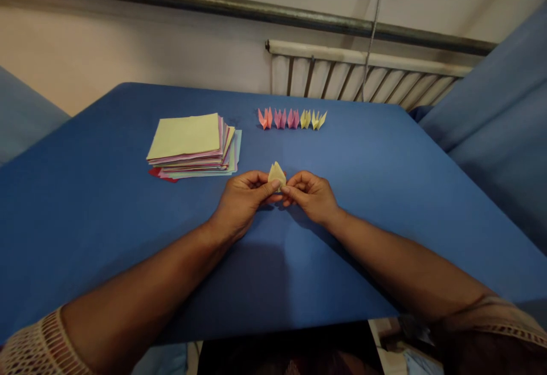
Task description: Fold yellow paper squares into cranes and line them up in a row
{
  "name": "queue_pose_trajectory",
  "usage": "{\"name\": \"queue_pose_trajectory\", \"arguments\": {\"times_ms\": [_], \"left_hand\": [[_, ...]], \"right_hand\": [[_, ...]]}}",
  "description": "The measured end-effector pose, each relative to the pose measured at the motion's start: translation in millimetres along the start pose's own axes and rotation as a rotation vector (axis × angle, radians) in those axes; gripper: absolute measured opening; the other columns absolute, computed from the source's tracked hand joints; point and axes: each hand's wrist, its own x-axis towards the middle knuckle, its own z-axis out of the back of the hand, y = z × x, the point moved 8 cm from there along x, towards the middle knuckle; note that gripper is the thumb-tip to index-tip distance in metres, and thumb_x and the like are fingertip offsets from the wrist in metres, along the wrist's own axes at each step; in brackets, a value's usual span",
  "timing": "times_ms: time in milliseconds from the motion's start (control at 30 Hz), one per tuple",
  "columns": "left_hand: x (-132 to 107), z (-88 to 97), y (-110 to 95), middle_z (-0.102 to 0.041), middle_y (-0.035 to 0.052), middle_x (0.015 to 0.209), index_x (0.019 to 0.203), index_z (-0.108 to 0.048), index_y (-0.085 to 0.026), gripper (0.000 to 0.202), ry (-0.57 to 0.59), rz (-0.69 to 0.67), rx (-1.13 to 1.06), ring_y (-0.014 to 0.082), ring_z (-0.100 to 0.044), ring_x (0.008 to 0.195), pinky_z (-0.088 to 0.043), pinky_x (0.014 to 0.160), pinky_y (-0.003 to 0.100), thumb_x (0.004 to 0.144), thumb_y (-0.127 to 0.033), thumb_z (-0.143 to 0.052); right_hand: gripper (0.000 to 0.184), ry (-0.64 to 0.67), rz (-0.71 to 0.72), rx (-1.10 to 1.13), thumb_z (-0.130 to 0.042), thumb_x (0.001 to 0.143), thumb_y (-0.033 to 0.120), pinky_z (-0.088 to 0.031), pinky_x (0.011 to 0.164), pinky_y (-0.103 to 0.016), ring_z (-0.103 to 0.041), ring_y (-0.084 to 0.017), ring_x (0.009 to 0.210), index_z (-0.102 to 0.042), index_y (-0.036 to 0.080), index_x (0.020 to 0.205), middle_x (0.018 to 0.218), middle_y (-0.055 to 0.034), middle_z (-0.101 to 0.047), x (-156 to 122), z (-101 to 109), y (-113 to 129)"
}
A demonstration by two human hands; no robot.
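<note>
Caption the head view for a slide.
Head view: left hand and right hand pinch a yellow folded paper over a blue table, near a paper stack.

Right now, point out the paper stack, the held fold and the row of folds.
paper stack (186, 135), head view, top sheet
held fold (277, 172), head view, upper tip
row of folds (293, 118), head view, middle pink fold

One camera rides on the person's head, facing forward and down across the blue table (384, 192) toward the wall (128, 50) and radiator (363, 78) beyond. It sits close: the left hand (241, 201) and right hand (311, 195) meet near mid-frame, and the table's near edge seems to lie just beneath the lens.
</note>
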Motion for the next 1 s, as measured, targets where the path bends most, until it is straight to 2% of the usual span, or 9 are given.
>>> {"name": "queue_pose_trajectory", "arguments": {"times_ms": [100,233,400,467,533,667,833,1000], "left_hand": [[-1,-2.6,2,-0.068,-0.0012,0.069,0.069,-0.064,-0.014,0.032,0.004,0.034,-0.074,0.0090,-0.065,0.062,-0.055,0.068,0.021,0.058,-0.029,-0.089],[-1,-6.4,3,-0.071,0.0009,0.078,0.079,-0.067,-0.014,0.035,0.039,0.064,-0.096,0.0101,-0.068,0.068,-0.056,0.071,0.022,0.059,-0.030,-0.090],[-2,-6.1,2,-0.070,0.0015,0.082,0.073,-0.063,-0.013,0.034,0.048,0.066,-0.106,0.0107,-0.068,0.071,-0.057,0.073,0.023,0.059,-0.030,-0.089],[-1,-5.9,2,-0.071,0.0022,0.087,0.073,-0.062,-0.013,0.035,0.044,0.057,-0.119,0.0110,-0.068,0.075,-0.057,0.076,0.024,0.059,-0.029,-0.089],[0,-5.5,3,-0.071,0.0012,0.085,0.073,-0.061,-0.013,0.036,0.035,0.044,-0.119,0.0103,-0.068,0.077,-0.056,0.080,0.024,0.059,-0.030,-0.089],[2,-6.0,6,-0.069,-0.0012,0.076,0.076,-0.063,-0.014,0.035,0.030,0.021,-0.011,0.0103,-0.066,0.074,-0.057,0.080,0.027,0.061,-0.035,-0.088],[0,-6.2,4,-0.068,-0.0011,0.073,0.077,-0.069,-0.016,0.033,0.047,-0.037,0.173,0.0112,-0.065,0.069,-0.055,0.072,0.026,0.063,-0.040,-0.086],[0,-2.9,-6,-0.072,0.0013,0.074,0.077,-0.074,-0.017,0.029,0.025,-0.134,0.328,0.0132,-0.063,0.070,-0.051,0.068,0.026,0.064,-0.041,-0.085]], "right_hand": [[0.029,0.022,0.041,-0.077,-0.073,0.077,0.045,-0.051,0.051,-0.024,-0.062,-0.011,0.049,-0.057,0.021,0.075,0.059,0.0036,-0.066,-2,1,4],[0.019,0.064,0.138,-0.277,-0.064,0.085,0.037,-0.049,0.053,-0.022,-0.062,-0.010,0.052,-0.055,0.022,0.077,0.062,0.0041,-0.066,-5,3,14],[0.016,0.101,0.152,-0.377,-0.059,0.088,0.034,-0.048,0.055,-0.022,-0.060,-0.009,0.053,-0.054,0.022,0.078,0.064,0.0045,-0.066,-5,3,14],[0.016,0.066,0.168,-0.376,-0.059,0.089,0.035,-0.048,0.057,-0.023,-0.060,-0.010,0.055,-0.056,0.022,0.080,0.064,0.0042,-0.065,-4,5,15],[0.014,-0.010,0.242,-0.386,-0.059,0.090,0.035,-0.049,0.061,-0.025,-0.060,-0.011,0.059,-0.060,0.023,0.083,0.069,0.0028,-0.066,-6,9,24],[0.008,-0.145,0.413,-0.432,-0.062,0.089,0.032,-0.050,0.069,-0.029,-0.062,-0.013,0.071,-0.066,0.025,0.090,0.083,-0.0007,-0.067,-14,15,48],[0.005,-0.152,0.468,-0.497,-0.061,0.088,0.026,-0.050,0.068,-0.028,-0.060,-0.013,0.068,-0.065,0.024,0.087,0.079,0.0000,-0.066,-19,12,57],[0.005,-0.132,0.528,-0.546,-0.060,0.089,0.027,-0.050,0.070,-0.029,-0.060,-0.013,0.070,-0.062,0.024,0.086,0.080,-0.0002,-0.066,-22,8,62]]}}
